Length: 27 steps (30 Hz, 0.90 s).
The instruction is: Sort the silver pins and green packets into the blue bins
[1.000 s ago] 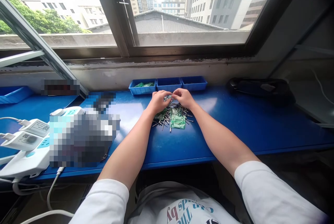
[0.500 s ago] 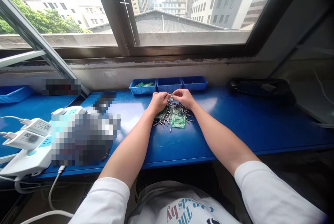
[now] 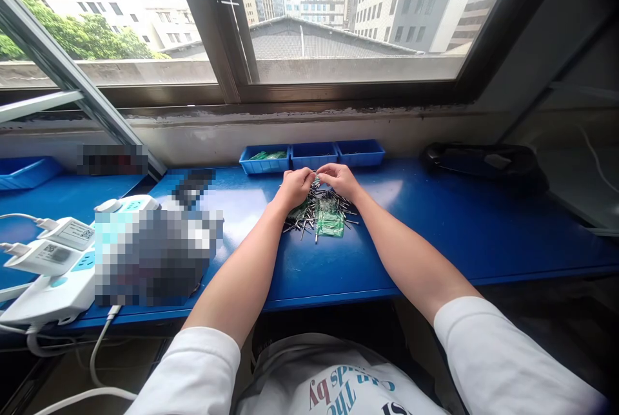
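My left hand [image 3: 296, 188] and my right hand [image 3: 340, 181] meet over a pile of small dark and silver metal rods [image 3: 304, 226] on the blue table. Fingers of both hands are closed at the fingertips around something too small to make out, with a bit of green beside it. On the near side of the pile lies a clear bag with green contents [image 3: 330, 220]. Part of the pile is hidden beneath my hands.
Three blue bins [image 3: 265, 166] stand behind my hands, the left one holding green packets. To the left are a white power strip [image 3: 58, 296] with plugs and a blurred-out object. A black case [image 3: 483, 165] lies at the back right.
The fingers of my right hand have shifted slightly at the fingertips. Both arms and the pile look otherwise the same.
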{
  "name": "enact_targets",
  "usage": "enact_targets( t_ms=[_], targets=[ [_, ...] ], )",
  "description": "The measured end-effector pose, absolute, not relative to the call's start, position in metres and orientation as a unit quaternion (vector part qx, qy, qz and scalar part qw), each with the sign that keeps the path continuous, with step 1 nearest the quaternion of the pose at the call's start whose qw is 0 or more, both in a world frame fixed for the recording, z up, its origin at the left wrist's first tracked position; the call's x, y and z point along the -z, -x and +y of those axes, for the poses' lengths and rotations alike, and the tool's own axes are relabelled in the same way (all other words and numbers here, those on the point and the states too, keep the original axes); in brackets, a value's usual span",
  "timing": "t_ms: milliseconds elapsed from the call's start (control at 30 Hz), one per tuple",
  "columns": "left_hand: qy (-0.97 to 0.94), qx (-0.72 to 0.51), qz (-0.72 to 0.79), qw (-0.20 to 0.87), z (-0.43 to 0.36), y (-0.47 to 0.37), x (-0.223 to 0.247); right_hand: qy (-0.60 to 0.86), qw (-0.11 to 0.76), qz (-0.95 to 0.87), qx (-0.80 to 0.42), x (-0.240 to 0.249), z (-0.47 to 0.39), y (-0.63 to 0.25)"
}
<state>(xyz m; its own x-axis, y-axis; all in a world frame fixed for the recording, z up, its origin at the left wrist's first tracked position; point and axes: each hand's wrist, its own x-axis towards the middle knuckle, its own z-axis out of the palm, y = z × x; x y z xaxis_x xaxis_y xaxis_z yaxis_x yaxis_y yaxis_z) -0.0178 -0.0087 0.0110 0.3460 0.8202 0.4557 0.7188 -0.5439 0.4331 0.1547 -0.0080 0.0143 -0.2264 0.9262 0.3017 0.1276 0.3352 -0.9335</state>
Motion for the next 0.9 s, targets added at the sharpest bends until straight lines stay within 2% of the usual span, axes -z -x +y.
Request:
enact_targets(
  t_ms=[267, 433, 700, 900],
  targets=[
    [-0.816, -0.31, 0.482, 0.078, -0.014, 0.016, -0.017, 0.34, 0.511, -0.616, -0.494, -0.016, -0.008, -0.161],
    [-0.767, -0.311, 0.56, 0.046, -0.011, 0.019, -0.016, 0.398, 0.55, -0.63, -0.377, -0.012, 0.0, -0.165],
    [-0.676, -0.294, 0.672, 0.067, 0.006, 0.034, -0.005, 0.55, 0.4, -0.725, -0.106, -0.012, 0.006, -0.167],
    [-0.696, -0.263, 0.664, 0.078, 0.006, 0.032, -0.002, 0.576, 0.316, -0.752, -0.057, -0.008, 0.012, -0.161]
  ],
)
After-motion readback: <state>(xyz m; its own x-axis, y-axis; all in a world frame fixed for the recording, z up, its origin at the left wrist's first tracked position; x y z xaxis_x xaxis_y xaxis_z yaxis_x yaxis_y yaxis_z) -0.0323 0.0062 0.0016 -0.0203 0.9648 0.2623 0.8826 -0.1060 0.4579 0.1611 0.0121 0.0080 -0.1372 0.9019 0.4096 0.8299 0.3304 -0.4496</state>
